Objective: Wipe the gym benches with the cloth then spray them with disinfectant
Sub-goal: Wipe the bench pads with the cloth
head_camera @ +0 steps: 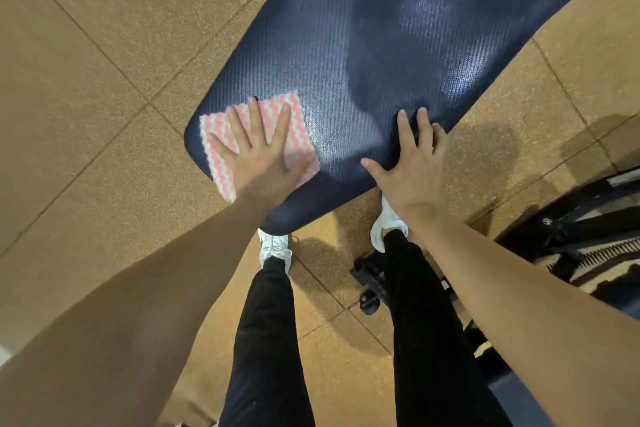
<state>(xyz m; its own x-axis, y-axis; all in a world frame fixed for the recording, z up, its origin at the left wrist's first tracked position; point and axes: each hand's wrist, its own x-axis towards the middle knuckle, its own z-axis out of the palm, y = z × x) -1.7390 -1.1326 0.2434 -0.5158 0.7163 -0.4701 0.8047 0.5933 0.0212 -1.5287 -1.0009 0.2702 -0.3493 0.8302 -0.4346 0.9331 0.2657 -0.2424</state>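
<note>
Your left hand (258, 156) lies flat, fingers spread, pressing the pink cloth (298, 118) on the near end of the blue bench (381, 28). Your right hand (414, 163) rests open on the bench edge, holding nothing. The shiny patches may be wet, so some wiping looks done. Spraying is left; no bottle shows.

Cloth (298, 130), pink-and-white wavy stripes, lies flat under the left hand (258, 152) on the navy, glossy bench (381, 45).
</note>
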